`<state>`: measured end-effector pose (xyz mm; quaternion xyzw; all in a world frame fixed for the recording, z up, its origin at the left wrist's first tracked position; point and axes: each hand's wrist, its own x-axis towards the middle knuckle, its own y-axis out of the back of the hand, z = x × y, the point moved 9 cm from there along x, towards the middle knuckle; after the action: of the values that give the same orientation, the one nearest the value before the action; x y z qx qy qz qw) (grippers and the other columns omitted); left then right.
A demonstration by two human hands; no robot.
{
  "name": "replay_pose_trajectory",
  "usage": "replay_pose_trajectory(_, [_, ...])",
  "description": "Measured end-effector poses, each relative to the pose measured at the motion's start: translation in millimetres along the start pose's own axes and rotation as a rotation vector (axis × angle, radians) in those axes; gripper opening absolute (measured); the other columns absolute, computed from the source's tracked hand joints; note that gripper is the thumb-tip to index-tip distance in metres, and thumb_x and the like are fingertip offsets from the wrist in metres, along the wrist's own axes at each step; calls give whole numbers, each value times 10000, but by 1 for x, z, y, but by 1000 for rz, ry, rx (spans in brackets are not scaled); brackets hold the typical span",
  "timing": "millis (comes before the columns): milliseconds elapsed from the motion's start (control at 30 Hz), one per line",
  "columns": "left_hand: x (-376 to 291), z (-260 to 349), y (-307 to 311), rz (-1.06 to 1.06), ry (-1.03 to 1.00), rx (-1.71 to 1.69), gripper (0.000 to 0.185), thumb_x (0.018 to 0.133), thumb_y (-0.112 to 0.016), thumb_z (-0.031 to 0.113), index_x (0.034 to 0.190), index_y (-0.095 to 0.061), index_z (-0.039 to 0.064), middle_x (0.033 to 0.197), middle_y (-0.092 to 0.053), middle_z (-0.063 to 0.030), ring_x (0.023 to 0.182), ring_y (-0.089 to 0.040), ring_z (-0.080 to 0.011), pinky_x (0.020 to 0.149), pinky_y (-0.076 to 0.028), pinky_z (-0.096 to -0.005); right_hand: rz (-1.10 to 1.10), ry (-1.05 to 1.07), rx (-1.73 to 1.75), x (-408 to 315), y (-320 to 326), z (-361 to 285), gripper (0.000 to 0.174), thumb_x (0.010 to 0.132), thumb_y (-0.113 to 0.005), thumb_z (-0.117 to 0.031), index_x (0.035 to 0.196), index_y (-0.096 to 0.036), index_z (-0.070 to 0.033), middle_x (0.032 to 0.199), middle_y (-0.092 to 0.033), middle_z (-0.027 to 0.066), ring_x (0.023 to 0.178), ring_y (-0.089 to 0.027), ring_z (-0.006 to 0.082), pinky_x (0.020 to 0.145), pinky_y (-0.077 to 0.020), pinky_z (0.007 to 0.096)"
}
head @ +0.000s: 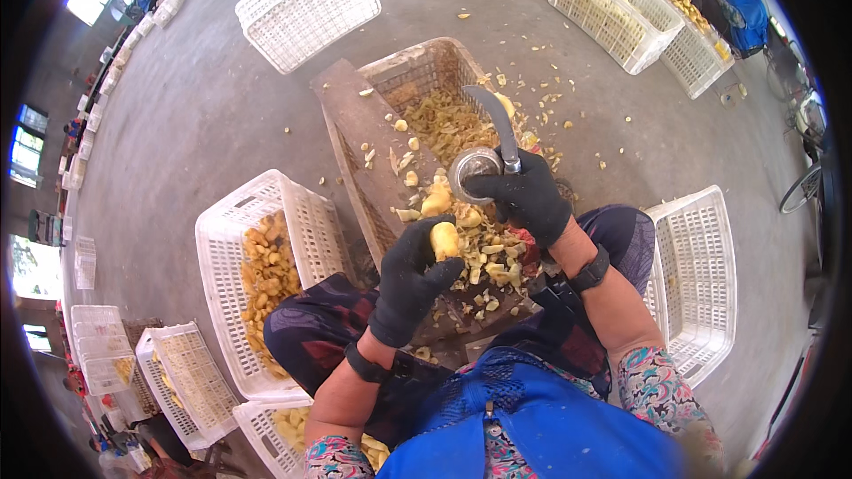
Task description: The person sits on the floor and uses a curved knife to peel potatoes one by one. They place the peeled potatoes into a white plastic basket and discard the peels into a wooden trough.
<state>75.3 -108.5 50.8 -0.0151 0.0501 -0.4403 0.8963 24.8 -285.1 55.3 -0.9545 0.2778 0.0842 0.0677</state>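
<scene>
My left hand (419,279), in a black glove, holds a peeled yellow vegetable piece (444,241) between thumb and fingers. In my right hand (529,193), also gloved in black, are a curved knife (496,113), its blade pointing away and to the left, and a round metal object (475,173) like a lid or cup, gripped under the thumb. Both hands are above a dirty board (373,146) strewn with peeled pieces and trimmings. Beyond it, a plastic crate (459,50) holds a heap of peelings (446,123).
A white crate (219,239) of yellow-brown pieces (266,279) stands by my left knee, another crate (722,286) by my right. More white crates (313,10) stand ahead. Scraps litter the concrete floor (599,126). A person in a blue vest (745,16) is at the far right.
</scene>
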Motion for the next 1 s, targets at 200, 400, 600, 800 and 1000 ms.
replay_pose_trajectory(200, [2, -13, 0, -19, 158, -106, 481, 795, -702, 97, 1238, -553, -19, 1058, -618, -32, 928, -574, -97, 832, -477, -264, -230, -238, 183, -18, -30, 27, 252, 769, -785, -201, 920, -683, -26, 663, -620, 31, 514, -573, 93, 460, -443, 244])
replay_pose_trajectory(400, [0, -3, 0, 7, 132, -147, 457, 857, -577, 277, 1189, -565, -37, 890, -606, -30, 735, -544, -86, 655, -442, -223, 103, 128, -111, 7, 5, 1, 283, 778, -778, -244, 933, -694, -22, 755, -673, 47, 665, -634, 123, 614, -497, 288])
replay_pose_trajectory(600, [6, -13, -2, -10, 179, -333, 488, 848, -647, 285, 1219, -558, -19, 877, -614, -25, 720, -554, -86, 634, -439, -230, -121, -239, 146, -21, -14, 13, 258, 769, -786, -151, 961, -690, -7, 763, -671, 29, 604, -581, 48, 517, -445, 204])
replay_pose_trajectory(800, [4, -20, -1, 14, 193, -227, 443, 877, -589, 270, 1197, -557, -35, 900, -597, -29, 744, -537, -82, 650, -435, -220, -143, -16, 4, -13, -31, 15, 317, 763, -792, -173, 1021, -686, -24, 808, -692, 25, 714, -629, 92, 654, -510, 265])
replay_pose_trajectory(1000, [3, -11, -1, 21, 172, -392, 267, 912, -431, -17, 1140, -562, -66, 997, -592, -69, 813, -569, -115, 724, -485, -234, 124, 63, -1, 4, 11, -3, 260, 769, -783, -170, 957, -683, -21, 728, -659, 22, 598, -597, 81, 550, -477, 243])
